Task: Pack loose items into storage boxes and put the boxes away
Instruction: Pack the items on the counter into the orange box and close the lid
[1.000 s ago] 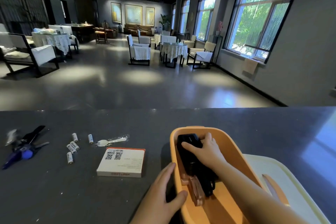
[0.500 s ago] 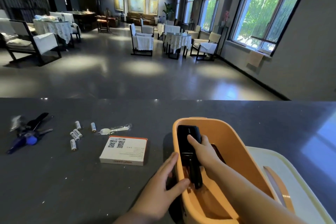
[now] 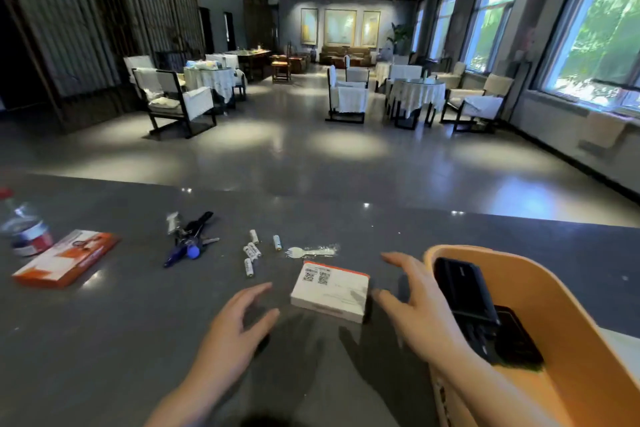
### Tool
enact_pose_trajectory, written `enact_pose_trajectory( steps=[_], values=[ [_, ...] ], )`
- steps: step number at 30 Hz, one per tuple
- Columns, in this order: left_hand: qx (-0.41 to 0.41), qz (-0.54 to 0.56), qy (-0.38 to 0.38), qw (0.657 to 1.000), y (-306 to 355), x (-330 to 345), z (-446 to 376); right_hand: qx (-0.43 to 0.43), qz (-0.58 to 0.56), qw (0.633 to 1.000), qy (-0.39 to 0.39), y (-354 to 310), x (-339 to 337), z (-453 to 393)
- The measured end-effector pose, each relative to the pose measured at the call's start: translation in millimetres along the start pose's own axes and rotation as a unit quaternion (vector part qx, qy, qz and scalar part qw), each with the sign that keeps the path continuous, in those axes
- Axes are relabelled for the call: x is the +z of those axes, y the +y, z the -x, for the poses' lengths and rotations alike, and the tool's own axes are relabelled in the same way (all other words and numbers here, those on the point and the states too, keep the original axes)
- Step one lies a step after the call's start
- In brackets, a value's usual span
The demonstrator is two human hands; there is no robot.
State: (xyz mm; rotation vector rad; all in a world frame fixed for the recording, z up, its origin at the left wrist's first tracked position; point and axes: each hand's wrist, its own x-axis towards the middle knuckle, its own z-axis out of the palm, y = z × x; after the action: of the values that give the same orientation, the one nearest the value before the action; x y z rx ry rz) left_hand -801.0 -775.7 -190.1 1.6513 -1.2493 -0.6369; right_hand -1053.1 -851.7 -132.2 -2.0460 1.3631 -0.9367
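I look down on a dark grey counter [image 3: 104, 340] with a dim dining room beyond it. My two hands hang over the counter near its near edge, one on each side of a small white box with an orange edge [image 3: 330, 291], which lies flat at about twelve o'clock from them. The left hand [image 3: 235, 326] sits at seven o'clock of the box, fingers spread and loosely bent, holding nothing. The right hand [image 3: 415, 302] sits at three o'clock of it, fingers straight and spread, thumb toward the box, also holding nothing — neither hand touches the box as far as I can tell.

At four o'clock of the box stands an orange storage bin [image 3: 554, 322], open at the top. Inside it lies a black device [image 3: 464, 291] propped against the near wall, with more dark items under it that I cannot make out.

Most items are unpacked. At eleven o'clock of the box lie several small white batteries [image 3: 252, 251] and a wrapped plastic spork [image 3: 310, 251]; farther toward ten o'clock, a bunch of keys [image 3: 190, 239], a flat orange pack [image 3: 65, 258] and a water bottle [image 3: 24, 225].

I judge the packing barely begun — one bin partly filled, the white box likely next, nothing put away.
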Motion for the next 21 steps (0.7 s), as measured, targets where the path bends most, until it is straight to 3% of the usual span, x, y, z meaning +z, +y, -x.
enact_pose_trajectory(
  steps=[3, 8, 21],
  values=[
    [-0.037, 0.003, 0.047, 0.998, -21.5, -34.0, 11.4, -0.045, -0.013, 0.997, -0.056, -16.4, 43.1, 8.6],
    [-0.059, -0.016, 0.060, 0.996, -44.1, -69.5, 24.7, -0.038, -0.033, 0.991, -0.125, -28.8, 103.8, 10.3],
    [-0.134, -0.003, 0.110, 0.985, -123.6, -187.9, 14.7, -0.039, -0.047, 0.981, -0.182, -86.7, 223.3, -17.3]
  ],
)
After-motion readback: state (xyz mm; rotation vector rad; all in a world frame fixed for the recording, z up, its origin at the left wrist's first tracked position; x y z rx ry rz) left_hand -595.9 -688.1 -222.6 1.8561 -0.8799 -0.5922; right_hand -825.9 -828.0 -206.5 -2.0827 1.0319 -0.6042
